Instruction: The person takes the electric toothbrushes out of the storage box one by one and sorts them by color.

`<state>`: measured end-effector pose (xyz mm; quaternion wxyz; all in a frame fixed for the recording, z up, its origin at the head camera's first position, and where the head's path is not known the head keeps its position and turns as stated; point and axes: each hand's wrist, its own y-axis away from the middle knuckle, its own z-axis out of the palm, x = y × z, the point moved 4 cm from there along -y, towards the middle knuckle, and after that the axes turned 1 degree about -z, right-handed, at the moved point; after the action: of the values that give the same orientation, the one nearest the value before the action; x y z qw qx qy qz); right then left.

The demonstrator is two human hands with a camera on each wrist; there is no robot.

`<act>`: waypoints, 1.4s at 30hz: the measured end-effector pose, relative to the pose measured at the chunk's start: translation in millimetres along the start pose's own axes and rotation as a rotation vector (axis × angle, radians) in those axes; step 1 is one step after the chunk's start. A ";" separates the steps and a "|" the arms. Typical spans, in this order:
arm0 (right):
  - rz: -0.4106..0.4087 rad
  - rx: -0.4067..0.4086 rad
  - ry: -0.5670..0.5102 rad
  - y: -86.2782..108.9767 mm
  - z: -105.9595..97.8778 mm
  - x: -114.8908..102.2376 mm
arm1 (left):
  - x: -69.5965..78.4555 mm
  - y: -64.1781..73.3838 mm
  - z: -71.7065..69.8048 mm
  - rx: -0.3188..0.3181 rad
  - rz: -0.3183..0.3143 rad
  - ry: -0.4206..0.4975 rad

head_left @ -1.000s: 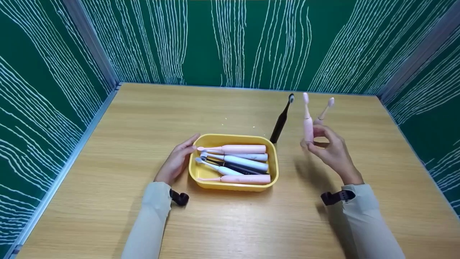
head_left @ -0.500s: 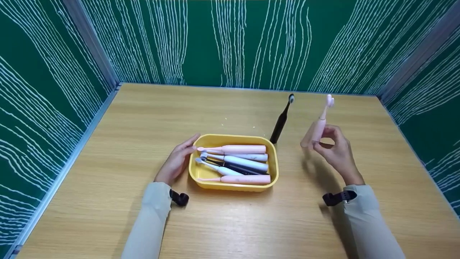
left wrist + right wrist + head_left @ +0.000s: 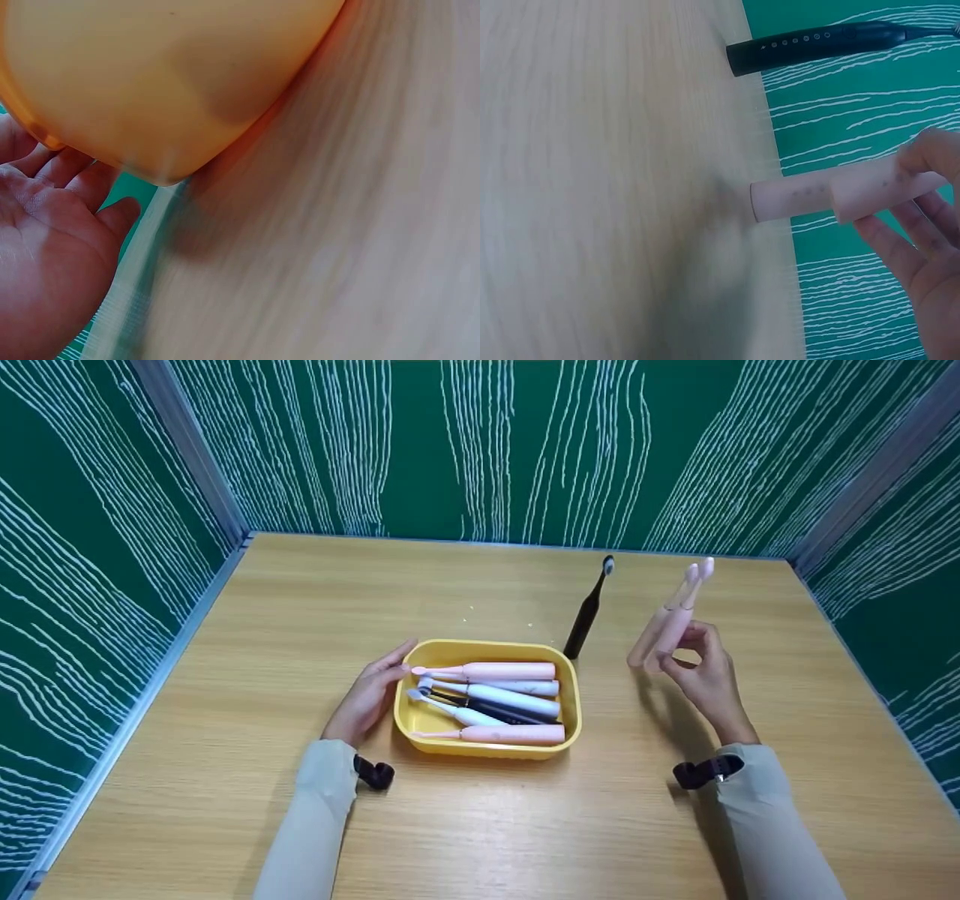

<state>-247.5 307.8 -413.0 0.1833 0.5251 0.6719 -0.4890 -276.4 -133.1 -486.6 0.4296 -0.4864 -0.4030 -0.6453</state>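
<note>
My right hand (image 3: pixel 705 679) pinches a pink electric toothbrush (image 3: pixel 675 628) by its handle between thumb and fingers. It is head up and tilted to the right. Just behind it, a second pink electric toothbrush (image 3: pixel 648 639) stands on its base, partly covered by the held one in the head view. The right wrist view shows both pink handles overlapping, the held one (image 3: pixel 870 189) nearer the camera. My left hand (image 3: pixel 367 694) holds the left end of a yellow basket (image 3: pixel 487 644), thumb at the rim and fingers along the outer wall. Several pink, white and black electric toothbrushes (image 3: pixel 514 733) lie inside.
A black electric toothbrush (image 3: pixel 585 619) stands upright on the wooden table (image 3: pixel 337 585), just beyond the basket's right far corner. A few tiny white specks (image 3: pixel 471 607) lie behind the basket. Green walls with white lines (image 3: pixel 420 450) enclose the table's back and sides.
My right hand has moved the held pink toothbrush to the right, past the front of the standing one, and tilted it rightward. The left hand and basket have stayed put.
</note>
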 end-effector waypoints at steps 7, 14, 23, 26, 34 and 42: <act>0.009 0.021 0.008 -2.5 0.6 5.8 | -1.1 0.1 -0.7 0.002 -0.001 0.012; -0.042 0.062 -0.008 -4.7 3.2 30.4 | -3.3 -1.2 -1.3 0.010 -0.013 0.010; 0.049 0.081 0.047 -7.1 4.4 54.2 | -2.7 -1.5 -2.2 0.025 -0.045 0.006; 0.072 0.065 0.061 -7.2 4.6 55.9 | -2.4 -1.5 -2.4 0.021 -0.038 0.005; 0.157 0.007 0.109 -8.9 6.8 62.8 | -1.6 -1.2 -2.2 0.013 -0.024 0.004; 0.202 -0.037 0.127 -9.4 10.1 66.6 | -2.0 -2.8 -1.1 0.021 -0.016 0.012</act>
<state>-283.9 334.5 -463.8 0.1985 0.6165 0.6348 -0.4214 -279.1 -133.0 -489.0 0.4320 -0.4747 -0.4110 -0.6473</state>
